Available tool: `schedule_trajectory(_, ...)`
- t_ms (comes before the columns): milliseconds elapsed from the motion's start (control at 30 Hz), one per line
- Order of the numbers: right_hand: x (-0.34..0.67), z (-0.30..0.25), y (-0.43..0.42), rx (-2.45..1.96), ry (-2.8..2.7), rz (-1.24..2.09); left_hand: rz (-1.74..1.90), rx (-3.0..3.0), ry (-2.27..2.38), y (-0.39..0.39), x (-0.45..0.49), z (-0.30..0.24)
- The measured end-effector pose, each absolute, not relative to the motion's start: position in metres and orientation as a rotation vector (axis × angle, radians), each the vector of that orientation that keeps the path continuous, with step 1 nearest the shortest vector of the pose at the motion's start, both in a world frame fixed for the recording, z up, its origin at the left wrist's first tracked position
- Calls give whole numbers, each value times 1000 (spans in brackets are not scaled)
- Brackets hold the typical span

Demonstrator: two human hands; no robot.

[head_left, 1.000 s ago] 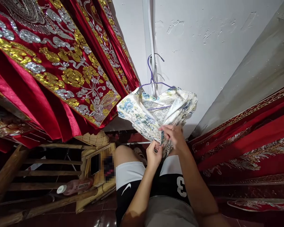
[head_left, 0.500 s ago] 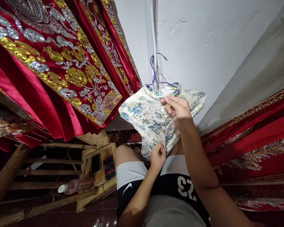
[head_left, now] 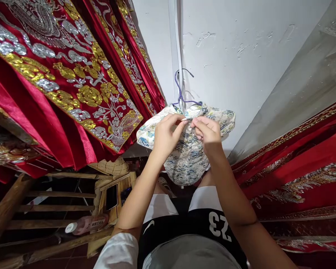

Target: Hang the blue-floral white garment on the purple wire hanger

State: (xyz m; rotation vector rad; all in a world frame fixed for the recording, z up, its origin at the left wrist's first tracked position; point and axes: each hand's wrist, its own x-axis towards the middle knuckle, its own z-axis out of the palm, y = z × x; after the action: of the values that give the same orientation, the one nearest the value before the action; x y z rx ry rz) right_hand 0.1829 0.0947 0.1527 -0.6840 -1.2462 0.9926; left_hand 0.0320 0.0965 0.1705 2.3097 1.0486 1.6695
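A short floral blouse [head_left: 184, 164] in white, blue and yellow hangs from a thin purple hanger [head_left: 180, 89] in front of the wall. My left hand [head_left: 168, 134] pinches the cloth near the collar between thumb and fingertips. Close beside it, my right hand [head_left: 205, 130] grips the blouse's front just below the neckline. The fingertips of both hands are only a little apart. What fastening lies between them, if any, is too small to tell. The blouse's lower part hangs free above my knees.
Red embroidered cloths [head_left: 89, 93] with gold and silver sequins hang at left; another red beaded cloth [head_left: 310, 175] is at right. A bamboo bench [head_left: 47, 207] at lower left holds a pink-labelled bottle [head_left: 86, 225] and a phone [head_left: 111, 197]. Behind the blouse is a white wall [head_left: 226, 48].
My left hand has moved up from the blouse's lower front to the collar, beside my right hand. The right hand keeps its hold near the neckline. The blouse's lower part now hangs loose.
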Motion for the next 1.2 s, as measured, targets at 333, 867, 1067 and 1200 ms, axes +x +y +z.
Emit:
schedule_trajectory(333,172,135,107,-698,-1222,1172,1708,2478,1319,82,29,163)
schedule_trajectory(867,169,73,89,-982,-1263,1102,2539,1652,1205,79,-16,165)
schedule_trajectory(1067,165,65,52,-935,-1243,1197,2257,834,862,85,-71,104)
schedule_trajectory(1200,163,58,35,-923,-1217,1280,2018,375,710,81,-67,54)
